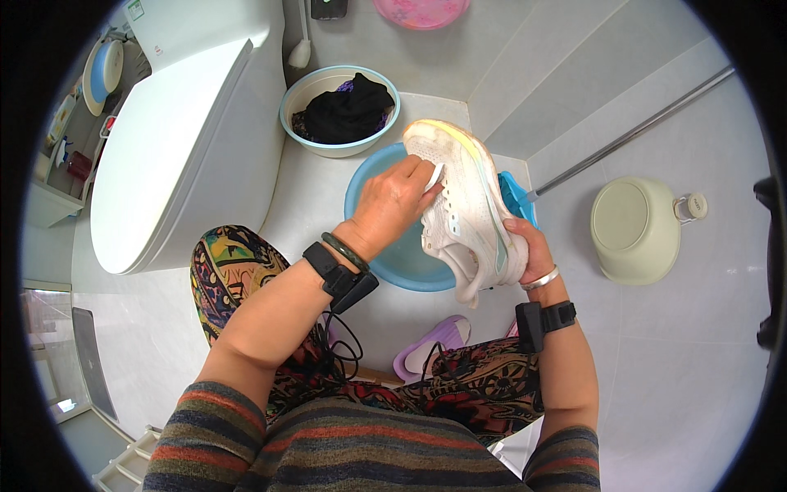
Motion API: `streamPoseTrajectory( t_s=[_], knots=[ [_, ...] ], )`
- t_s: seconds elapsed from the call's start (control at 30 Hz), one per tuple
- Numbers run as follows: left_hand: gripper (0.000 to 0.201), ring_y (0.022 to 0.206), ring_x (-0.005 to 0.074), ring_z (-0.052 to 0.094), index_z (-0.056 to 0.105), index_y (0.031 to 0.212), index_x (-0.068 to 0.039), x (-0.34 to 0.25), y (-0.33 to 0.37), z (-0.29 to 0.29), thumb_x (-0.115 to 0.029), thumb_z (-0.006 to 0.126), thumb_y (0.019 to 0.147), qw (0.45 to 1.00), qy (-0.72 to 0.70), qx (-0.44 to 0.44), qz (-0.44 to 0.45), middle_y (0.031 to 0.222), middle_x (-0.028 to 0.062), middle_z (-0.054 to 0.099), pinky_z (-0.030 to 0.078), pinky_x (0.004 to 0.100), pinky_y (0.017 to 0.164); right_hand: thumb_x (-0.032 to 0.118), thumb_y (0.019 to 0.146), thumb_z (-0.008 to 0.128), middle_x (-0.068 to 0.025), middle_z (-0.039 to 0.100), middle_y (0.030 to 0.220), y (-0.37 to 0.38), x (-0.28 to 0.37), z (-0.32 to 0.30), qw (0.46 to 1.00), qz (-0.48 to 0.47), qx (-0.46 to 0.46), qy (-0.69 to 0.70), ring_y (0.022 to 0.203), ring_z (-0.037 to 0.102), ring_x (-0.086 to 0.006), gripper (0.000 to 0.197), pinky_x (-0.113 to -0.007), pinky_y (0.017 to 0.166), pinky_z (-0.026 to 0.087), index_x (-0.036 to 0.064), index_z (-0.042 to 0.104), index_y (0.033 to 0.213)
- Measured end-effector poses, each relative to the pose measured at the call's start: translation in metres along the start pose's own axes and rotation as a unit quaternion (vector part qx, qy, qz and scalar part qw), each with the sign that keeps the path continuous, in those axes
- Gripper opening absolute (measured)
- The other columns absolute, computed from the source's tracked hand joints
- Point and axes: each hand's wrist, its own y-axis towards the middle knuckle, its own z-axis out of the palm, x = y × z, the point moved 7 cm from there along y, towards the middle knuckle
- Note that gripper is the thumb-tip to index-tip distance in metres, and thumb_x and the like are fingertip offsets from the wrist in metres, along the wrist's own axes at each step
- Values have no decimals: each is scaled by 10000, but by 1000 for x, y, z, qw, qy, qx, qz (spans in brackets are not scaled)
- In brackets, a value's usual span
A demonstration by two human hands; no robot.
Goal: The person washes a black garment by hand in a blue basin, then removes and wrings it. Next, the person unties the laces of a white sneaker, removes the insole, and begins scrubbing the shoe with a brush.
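Observation:
A white sneaker (459,193) with a yellowish sole edge and no lace showing in its eyelets is held tilted over a blue basin (402,262), toe away from me. My right hand (535,250) grips it around the heel. My left hand (393,201) is closed against the side of the upper, near the eyelets. A small white piece (435,176) sticks out between its thumb and fingers; whether it belongs to the shoe or is a separate tool I cannot tell. The basin's inside is partly hidden by the shoe and hand.
A light basin with a blue rim (283,115) holds dark clothes (348,111). On the left stands a white toilet (164,164). A blue dustpan (515,197) with a metal handle and an overturned green pot-shaped basin (631,230) are right. A purple slipper (430,348) lies near my legs.

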Motion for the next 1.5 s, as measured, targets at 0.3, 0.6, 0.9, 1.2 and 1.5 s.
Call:
streamPoseTrajectory(
  t_s=[0.3,0.6,0.9,1.2,1.5],
  knots=[
    [151,729,353,616,571,934,-57,-5,0,-5,-101,660,820,999,-20,-5,35,855,110,622,509,434,596,229,850,597,-164,601,1195,3,0,2,999,-7,-13,-45,1018,631,-242,573,-355,897,521,-6,441,1349],
    [153,595,45,469,513,974,-49,24,0,14,-194,548,945,803,-469,104,-353,710,-18,551,380,213,518,235,851,600,-148,608,1174,3,-2,-2,997,7,-63,-52,1000,633,-224,571,-339,858,530,-7,448,1345],
    [298,669,74,439,624,1046,-24,28,13,-3,-290,619,912,941,-216,171,-198,721,-26,515,413,243,641,225,843,623,-144,621,1139,3,0,-6,997,-26,-19,-66,970,638,-212,555,-327,850,530,-42,481,1308],
    [282,668,149,567,653,1068,-56,33,22,-13,-283,550,935,923,-299,133,-202,725,78,614,460,301,652,225,850,613,-136,622,1133,7,-5,-9,995,-15,-32,-88,962,639,-202,525,-322,837,534,-35,500,1292],
    [215,544,124,504,631,1120,-90,-6,40,-89,-60,583,912,997,-14,-72,28,660,54,564,415,239,530,249,855,609,-133,630,1107,10,-10,-27,989,21,-106,-98,927,648,-203,522,-320,799,544,-22,500,1287]
  ],
)
